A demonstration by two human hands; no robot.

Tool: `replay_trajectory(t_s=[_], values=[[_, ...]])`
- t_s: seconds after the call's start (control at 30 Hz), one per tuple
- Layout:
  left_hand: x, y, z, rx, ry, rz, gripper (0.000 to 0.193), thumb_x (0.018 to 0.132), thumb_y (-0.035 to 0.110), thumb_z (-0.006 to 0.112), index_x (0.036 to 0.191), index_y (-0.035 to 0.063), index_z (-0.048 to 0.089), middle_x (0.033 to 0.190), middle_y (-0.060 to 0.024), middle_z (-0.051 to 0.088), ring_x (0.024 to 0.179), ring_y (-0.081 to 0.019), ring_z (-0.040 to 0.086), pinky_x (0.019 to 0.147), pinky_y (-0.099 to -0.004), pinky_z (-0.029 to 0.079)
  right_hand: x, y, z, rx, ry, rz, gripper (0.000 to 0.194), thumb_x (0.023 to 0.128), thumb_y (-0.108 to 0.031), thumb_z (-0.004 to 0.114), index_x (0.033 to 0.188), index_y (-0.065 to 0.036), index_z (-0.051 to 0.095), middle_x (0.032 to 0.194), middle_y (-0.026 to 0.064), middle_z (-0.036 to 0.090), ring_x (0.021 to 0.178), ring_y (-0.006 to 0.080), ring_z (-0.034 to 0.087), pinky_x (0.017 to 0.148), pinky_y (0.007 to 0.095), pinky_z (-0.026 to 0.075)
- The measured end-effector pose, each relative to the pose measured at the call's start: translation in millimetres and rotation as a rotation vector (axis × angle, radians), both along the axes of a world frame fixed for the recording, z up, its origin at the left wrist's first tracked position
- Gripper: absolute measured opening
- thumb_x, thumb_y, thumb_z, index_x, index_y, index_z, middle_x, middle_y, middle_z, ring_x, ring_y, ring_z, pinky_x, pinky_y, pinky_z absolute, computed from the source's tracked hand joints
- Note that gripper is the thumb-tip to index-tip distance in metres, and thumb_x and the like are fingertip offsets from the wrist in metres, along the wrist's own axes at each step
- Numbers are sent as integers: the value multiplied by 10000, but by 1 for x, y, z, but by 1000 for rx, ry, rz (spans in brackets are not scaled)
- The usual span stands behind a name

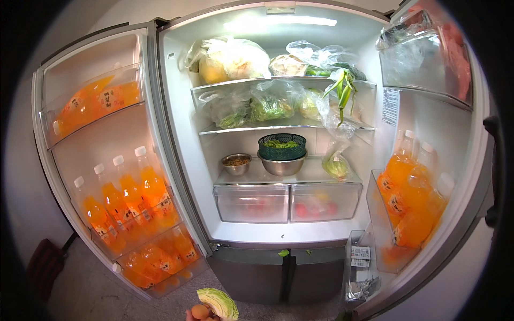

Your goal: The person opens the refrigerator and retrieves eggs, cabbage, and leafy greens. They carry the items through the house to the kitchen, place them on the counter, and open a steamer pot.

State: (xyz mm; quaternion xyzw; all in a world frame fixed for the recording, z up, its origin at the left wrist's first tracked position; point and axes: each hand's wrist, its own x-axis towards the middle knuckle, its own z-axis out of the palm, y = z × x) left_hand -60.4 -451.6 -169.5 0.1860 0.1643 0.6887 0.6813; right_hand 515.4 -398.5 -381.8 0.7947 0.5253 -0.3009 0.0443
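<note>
At the bottom edge of the head view, a hand (190, 315) shows only in small part, its fingers around brown eggs (200, 311); it appears to be my left hand. A cut wedge of cabbage (219, 303) lies against the eggs on their right. My right hand is out of view. Before me stands an open refrigerator (261, 234). On its lower shelf are a small metal bowl of brown food (237, 163), a green plastic colander with leafy greens (282, 152) in a metal bowl (282, 165), and a bagged vegetable (336, 165).
Both refrigerator doors stand open, holding bottles of orange drink (154, 188) at left and more bottles (405, 196) at right. Bagged vegetables (273, 104) fill the upper shelves. Two clear drawers (251, 202) sit below. A green leaf scrap (283, 253) lies on the lower front edge.
</note>
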Motion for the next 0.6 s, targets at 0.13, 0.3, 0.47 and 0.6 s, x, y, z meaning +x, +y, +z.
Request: replay_trajectory(t_s=[0.13,0.3,0.47,0.6], values=[[-14,-10,-1,-14,-38,13,670,807,641,350,1020,37,547,750,-81,582,603,-213,531,572,-339,431,17,-37,-15,-3,-5,-37,699,714,-306,686,1276,-27,378,1241,208,462,1131,347,458,908,395,395],[-53,-43,3,-71,11,52,668,801,644,354,1017,40,544,758,-86,582,597,-227,529,560,-358,436,2,-65,-36,6,36,-9,685,727,-308,670,1281,-32,377,1262,205,447,1150,348,443,926,394,386],[-92,-85,-4,-130,25,208,652,784,634,406,1027,44,540,770,-89,581,596,-230,534,550,-350,445,-48,-51,-10,-29,-3,119,647,761,-340,603,1290,-45,375,1310,192,406,1185,343,409,964,390,357],[-112,-107,-5,-126,30,247,648,780,630,426,1042,47,533,785,-87,584,594,-231,534,543,-341,447,-75,-30,25,-31,-57,285,595,775,-388,548,1236,-27,439,1290,207,427,1153,343,441,943,396,370]])
